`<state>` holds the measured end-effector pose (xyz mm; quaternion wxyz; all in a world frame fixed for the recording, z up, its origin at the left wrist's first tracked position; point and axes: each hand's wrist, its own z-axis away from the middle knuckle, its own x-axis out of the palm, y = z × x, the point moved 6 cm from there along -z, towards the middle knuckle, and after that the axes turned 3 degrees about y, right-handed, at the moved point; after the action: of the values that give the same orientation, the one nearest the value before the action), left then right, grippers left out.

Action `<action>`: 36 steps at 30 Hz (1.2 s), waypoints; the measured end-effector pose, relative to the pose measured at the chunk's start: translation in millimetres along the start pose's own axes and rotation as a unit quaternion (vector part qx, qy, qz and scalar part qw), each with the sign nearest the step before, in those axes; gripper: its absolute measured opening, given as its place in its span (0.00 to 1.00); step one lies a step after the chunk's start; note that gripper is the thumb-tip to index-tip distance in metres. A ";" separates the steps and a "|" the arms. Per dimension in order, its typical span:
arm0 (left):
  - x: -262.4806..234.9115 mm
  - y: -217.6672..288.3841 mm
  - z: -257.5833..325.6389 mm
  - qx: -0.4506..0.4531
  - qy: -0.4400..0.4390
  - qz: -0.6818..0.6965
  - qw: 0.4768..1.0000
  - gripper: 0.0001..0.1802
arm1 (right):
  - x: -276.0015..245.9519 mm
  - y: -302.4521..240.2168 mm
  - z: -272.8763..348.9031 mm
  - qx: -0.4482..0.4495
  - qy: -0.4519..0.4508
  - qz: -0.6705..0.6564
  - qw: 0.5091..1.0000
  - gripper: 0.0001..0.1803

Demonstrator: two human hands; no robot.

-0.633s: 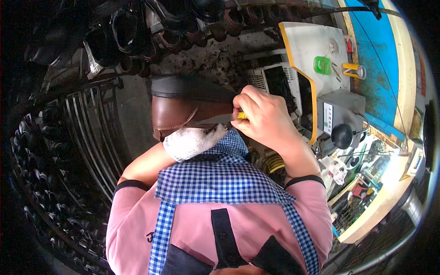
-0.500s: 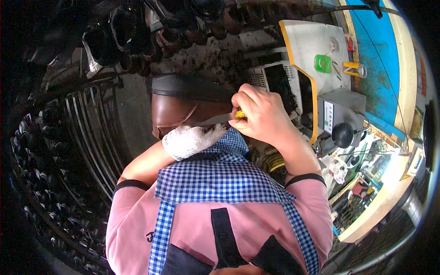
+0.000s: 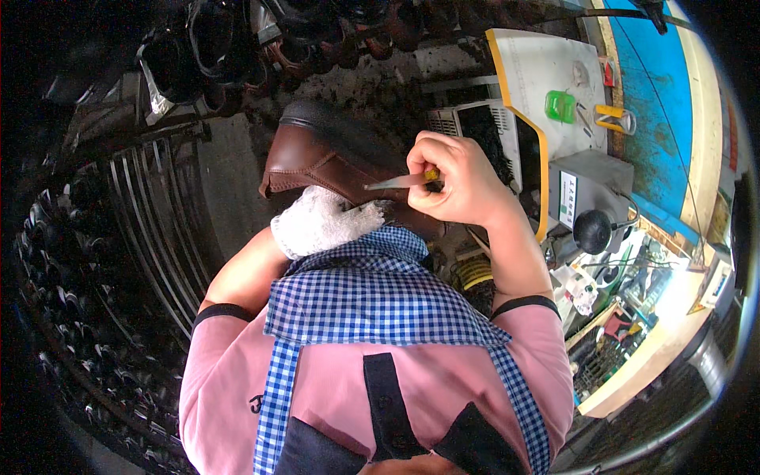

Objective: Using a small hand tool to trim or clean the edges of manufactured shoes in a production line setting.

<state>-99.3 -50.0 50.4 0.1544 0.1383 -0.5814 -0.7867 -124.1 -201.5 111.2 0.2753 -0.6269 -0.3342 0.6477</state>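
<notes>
A brown leather shoe (image 3: 317, 154) with a dark sole is held up in front of my chest. My left hand (image 3: 321, 222), in a white knitted glove, grips the shoe from below at its opening. My bare right hand (image 3: 455, 180) is closed around a small tool with a yellow handle and a thin metal blade (image 3: 393, 184). The blade tip points left and touches the shoe's edge near the glove. A blue and white checked cloth (image 3: 372, 289) hangs under my chin and hides the lower part of the shoe.
A white and yellow machine (image 3: 546, 87) with a green button and a black knob (image 3: 592, 229) stands to the right. Dark shoes (image 3: 206, 39) fill racks at the top and left. A curved metal rack (image 3: 150, 214) runs down the left. A cluttered workbench (image 3: 633, 324) lies at lower right.
The shoe has been turned and raised, so its brown side now faces up. My right hand has shifted slightly with the blade still at the shoe's edge.
</notes>
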 end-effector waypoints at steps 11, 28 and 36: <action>-11.6 -10.0 -10.3 -0.090 -0.006 0.193 0.977 0.20 | -3.3 24.6 42.2 0.057 0.045 0.011 0.997 0.11; 7.9 -136.0 -94.1 0.033 -0.065 -0.386 0.919 0.36 | 27.5 186.0 55.7 0.359 0.284 -0.278 0.845 0.37; -44.7 -134.3 -283.8 -0.103 0.186 -0.394 0.894 0.31 | 94.0 229.3 113.1 0.399 0.313 -0.288 0.812 0.25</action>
<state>43.2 -242.5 -157.6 -0.0494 0.4825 -0.3556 -0.7989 -228.3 -281.9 -127.3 0.7647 -0.5063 -0.1073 0.3839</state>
